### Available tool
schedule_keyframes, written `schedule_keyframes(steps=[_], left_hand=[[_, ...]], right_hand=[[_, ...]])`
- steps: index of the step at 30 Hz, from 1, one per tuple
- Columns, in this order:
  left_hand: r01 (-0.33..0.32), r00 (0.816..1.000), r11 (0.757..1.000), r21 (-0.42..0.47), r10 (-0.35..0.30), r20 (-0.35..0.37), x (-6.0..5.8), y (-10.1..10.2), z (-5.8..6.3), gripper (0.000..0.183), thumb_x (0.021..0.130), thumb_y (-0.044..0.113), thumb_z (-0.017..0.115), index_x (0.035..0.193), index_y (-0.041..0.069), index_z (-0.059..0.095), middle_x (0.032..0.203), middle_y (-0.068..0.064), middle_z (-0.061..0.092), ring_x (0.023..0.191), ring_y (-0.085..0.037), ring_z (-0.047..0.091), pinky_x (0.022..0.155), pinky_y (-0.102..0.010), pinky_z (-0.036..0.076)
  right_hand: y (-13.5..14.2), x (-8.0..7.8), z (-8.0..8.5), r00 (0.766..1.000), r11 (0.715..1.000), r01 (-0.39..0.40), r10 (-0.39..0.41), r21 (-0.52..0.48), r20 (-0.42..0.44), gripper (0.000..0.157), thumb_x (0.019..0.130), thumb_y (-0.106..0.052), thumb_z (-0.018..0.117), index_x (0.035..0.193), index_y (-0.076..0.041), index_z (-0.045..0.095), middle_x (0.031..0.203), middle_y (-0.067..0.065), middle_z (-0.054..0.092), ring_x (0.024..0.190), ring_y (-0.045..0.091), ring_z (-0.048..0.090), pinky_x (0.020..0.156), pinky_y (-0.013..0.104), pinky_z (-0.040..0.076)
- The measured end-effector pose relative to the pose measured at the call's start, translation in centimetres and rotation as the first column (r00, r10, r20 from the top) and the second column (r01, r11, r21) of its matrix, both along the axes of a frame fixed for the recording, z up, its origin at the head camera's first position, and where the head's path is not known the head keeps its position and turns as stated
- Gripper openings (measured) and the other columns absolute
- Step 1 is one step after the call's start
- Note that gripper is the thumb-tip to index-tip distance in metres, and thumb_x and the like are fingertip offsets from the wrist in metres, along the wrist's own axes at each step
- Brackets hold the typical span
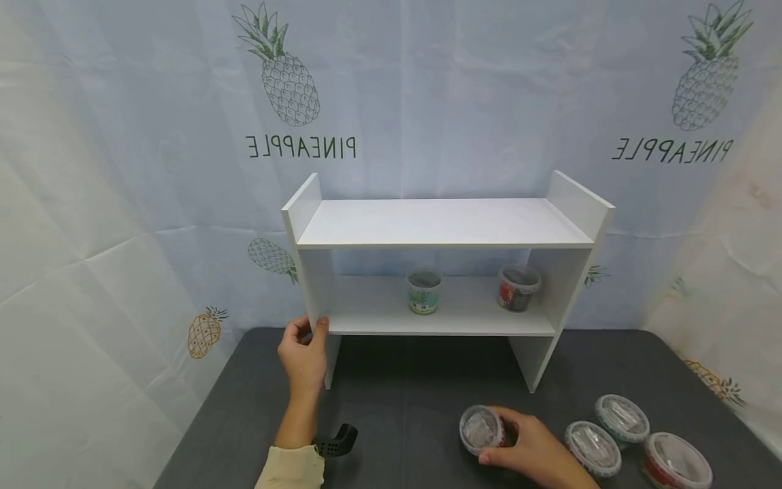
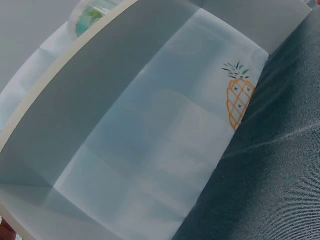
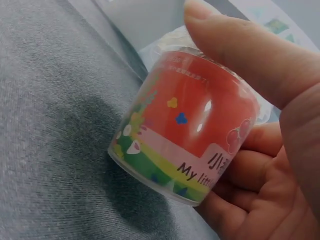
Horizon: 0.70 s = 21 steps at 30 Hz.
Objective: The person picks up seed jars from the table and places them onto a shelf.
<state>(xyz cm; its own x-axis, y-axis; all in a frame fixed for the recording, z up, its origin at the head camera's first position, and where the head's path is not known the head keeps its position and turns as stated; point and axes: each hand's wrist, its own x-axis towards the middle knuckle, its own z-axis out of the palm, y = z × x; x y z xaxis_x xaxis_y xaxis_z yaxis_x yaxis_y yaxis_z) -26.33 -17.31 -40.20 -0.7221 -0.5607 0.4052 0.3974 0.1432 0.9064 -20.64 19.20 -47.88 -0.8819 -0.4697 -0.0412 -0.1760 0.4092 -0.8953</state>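
Observation:
My right hand (image 1: 528,445) holds a small clear-lidded plastic tub (image 1: 480,430) over the dark table, in front of the shelf. In the right wrist view that tub (image 3: 190,125) shows a red label with a green lower band and the words "My little"; the thumb lies near its rim and the other fingers wrap behind. My left hand (image 1: 307,353) grips the left side panel of a white two-tier shelf (image 1: 440,224), thumb at the lower board's front corner. On the lower board stand a green-labelled tub (image 1: 424,292) and a red-and-dark-labelled tub (image 1: 518,288).
Three more lidded tubs sit at the table's right: one in front (image 1: 592,448), one behind (image 1: 622,418), and a red one (image 1: 677,462) nearest the edge. A pineapple-print cloth (image 1: 476,102) hangs behind the dark table (image 1: 244,421). A black strap piece (image 1: 339,441) juts from the left wrist.

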Motion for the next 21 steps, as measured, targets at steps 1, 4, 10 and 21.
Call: schedule_keyframes(steps=[1,4,10,21], left_hand=[[0.002,1.000,1.000,0.000,-0.002,0.002,-0.01,0.03,0.00,0.026,0.091,0.007,0.069,0.109,-0.011,0.063,0.103,-0.022,0.065,0.076,-0.004,0.062,0.068,-0.013,0.050],[0.007,1.000,1.000,0.004,-0.007,0.009,0.01,0.07,-0.01,0.026,0.091,0.007,0.069,0.109,-0.011,0.063,0.103,-0.022,0.064,0.075,-0.004,0.062,0.068,-0.013,0.050],[0.011,1.000,1.000,0.003,-0.011,-0.001,-0.04,0.00,-0.03,0.026,0.091,0.007,0.069,0.108,-0.012,0.063,0.101,-0.020,0.064,0.076,-0.006,0.062,0.067,-0.014,0.050],[0.010,1.000,1.000,-0.001,-0.010,0.002,-0.17,-0.04,0.08,0.028,0.091,0.009,0.070,0.110,-0.011,0.063,0.102,-0.020,0.064,0.077,-0.011,0.063,0.067,-0.014,0.050]], right_hand=[[0.07,0.01,0.03,1.000,1.000,-0.003,0.003,-0.003,0.010,0.062,0.086,-0.027,0.076,0.136,0.001,0.053,0.122,0.013,0.065,0.095,0.003,0.063,0.077,0.023,0.051],[0.20,0.10,0.01,1.000,1.000,-0.006,0.006,-0.009,0.020,0.062,0.086,-0.026,0.076,0.136,0.002,0.052,0.123,0.014,0.064,0.096,0.004,0.064,0.077,0.024,0.052],[0.29,0.17,-0.19,0.998,1.000,-0.001,0.002,0.013,-0.058,0.057,0.086,-0.025,0.077,0.134,-0.003,0.055,0.125,0.014,0.061,0.099,0.002,0.060,0.080,0.024,0.051],[0.35,0.10,-0.36,0.997,1.000,-0.015,0.015,0.006,-0.078,0.058,0.087,-0.027,0.075,0.137,-0.007,0.053,0.132,0.013,0.058,0.110,0.001,0.058,0.087,0.022,0.050]])
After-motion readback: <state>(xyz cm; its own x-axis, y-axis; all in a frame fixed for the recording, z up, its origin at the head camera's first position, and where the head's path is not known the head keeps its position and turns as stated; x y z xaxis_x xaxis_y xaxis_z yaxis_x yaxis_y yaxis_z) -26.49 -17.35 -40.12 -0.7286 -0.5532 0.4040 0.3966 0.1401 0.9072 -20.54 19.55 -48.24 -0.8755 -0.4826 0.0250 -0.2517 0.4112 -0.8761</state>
